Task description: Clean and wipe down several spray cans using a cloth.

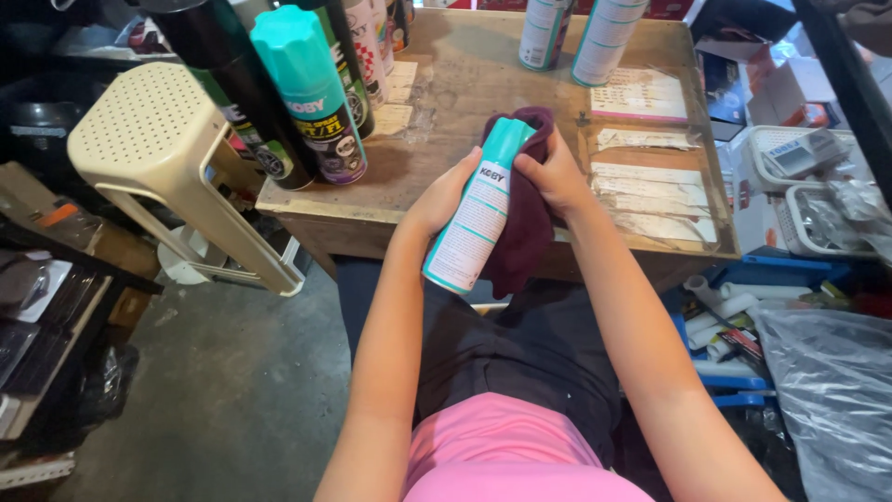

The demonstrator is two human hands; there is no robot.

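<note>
My left hand [439, 197] grips a white spray can with a teal cap [476, 212], tilted with its cap pointing away from me, just in front of the wooden table's near edge. My right hand [553, 172] holds a dark maroon cloth [522, 237] pressed against the can's right side near the cap. The cloth hangs down below the can toward my lap.
The worn wooden table [446, 84] carries several spray cans: a teal-capped one [311, 93] and black ones at the left, two white ones [576, 33] at the back. Paper label strips [650, 177] lie at the right. A beige plastic stool [153, 149] leans at the left. White baskets [790, 177] stand right.
</note>
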